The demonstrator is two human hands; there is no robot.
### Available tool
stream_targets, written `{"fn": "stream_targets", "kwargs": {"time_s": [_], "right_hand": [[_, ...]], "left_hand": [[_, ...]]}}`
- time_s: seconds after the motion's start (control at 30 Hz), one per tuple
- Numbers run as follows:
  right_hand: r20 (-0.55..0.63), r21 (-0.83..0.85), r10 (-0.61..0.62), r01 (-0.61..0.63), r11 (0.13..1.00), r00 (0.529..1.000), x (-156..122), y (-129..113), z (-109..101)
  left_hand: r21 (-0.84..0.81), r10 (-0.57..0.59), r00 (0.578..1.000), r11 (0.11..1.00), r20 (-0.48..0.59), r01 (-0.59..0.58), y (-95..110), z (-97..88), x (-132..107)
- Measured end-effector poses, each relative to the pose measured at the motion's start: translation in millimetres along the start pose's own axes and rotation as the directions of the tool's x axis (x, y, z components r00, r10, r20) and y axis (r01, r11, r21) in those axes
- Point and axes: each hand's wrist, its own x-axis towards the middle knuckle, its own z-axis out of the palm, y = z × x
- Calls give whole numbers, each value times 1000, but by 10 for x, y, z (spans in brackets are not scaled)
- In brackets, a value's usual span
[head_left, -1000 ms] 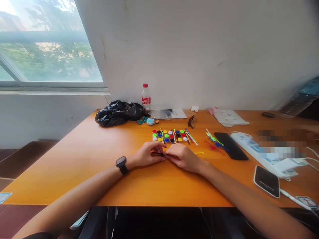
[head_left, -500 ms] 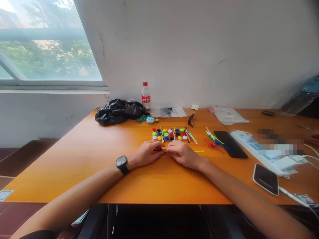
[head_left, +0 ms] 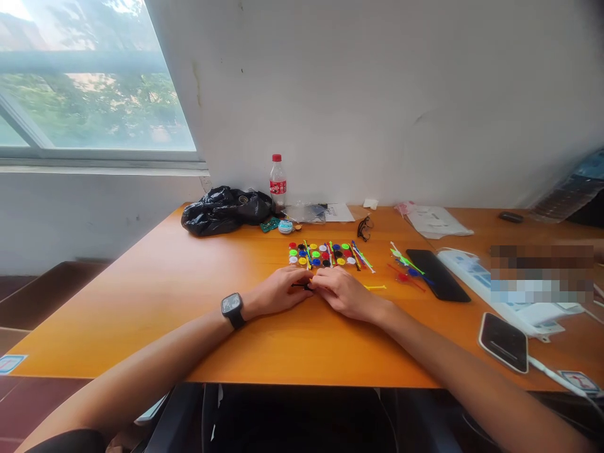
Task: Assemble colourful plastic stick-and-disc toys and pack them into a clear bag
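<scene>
My left hand (head_left: 278, 292) has curled in tighter, pinching the black stick (head_left: 301, 287) with my right hand (head_left: 348, 293); uneven pressure could flip it.

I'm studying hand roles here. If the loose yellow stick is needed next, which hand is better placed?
Probably the right hand: the yellow stick lies close beside it, on the person's right. The left hand is farther off, with the black stick at its fingers.
</scene>
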Motion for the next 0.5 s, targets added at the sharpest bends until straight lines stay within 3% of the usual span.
{"fn": "stream_targets", "kwargs": {"time_s": [0.3, 0.4, 0.5], "right_hand": [[-19, -1, -5, 5, 1000, 1000, -11, 23, 2], [-117, 61, -21, 28, 998, 993, -25, 32, -54], [-281, 167, 97, -51, 985, 955, -33, 40, -108]], "left_hand": [[29, 8, 1000, 1000, -12, -7, 29, -9, -1], [50, 40, 997, 998, -60, -37, 109, -92, -1], [70, 29, 987, 997, -160, -18, 147, -209, 2]]}}
